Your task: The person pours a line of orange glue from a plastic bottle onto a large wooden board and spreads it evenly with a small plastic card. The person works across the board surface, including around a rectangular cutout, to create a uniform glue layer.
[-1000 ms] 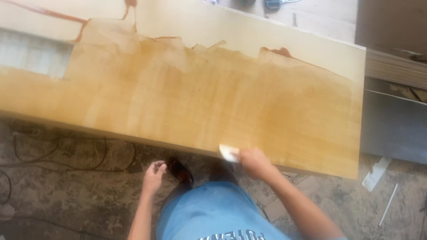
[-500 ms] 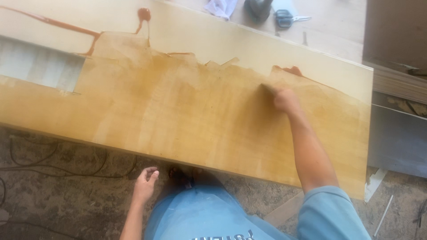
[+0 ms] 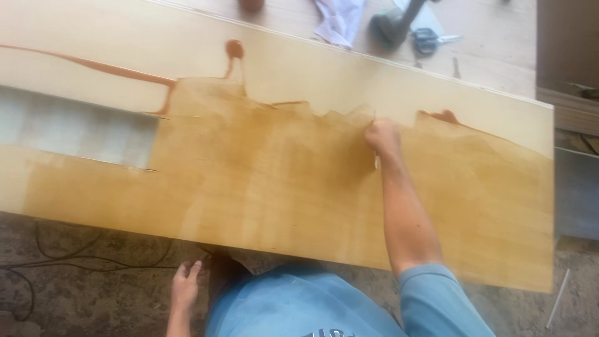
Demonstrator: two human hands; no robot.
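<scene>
A long pale wooden board lies across the view, much of it coated in amber-brown glue with drips running toward the far edge. My right hand reaches over the board and is closed on a small pale spreader, pressed to the surface at the upper edge of the coated area. My left hand hangs below the board's near edge, fingers loosely apart, holding nothing.
A rectangular cut-out opens in the board at left. Beyond the board lie a white rag, a dark round tool and scissors. Cables trail on the rough floor. Grey panels stand at right.
My right hand went from the board's near edge up to its far part, then slid left along the edge of the coated area. My left hand stayed low by my body.
</scene>
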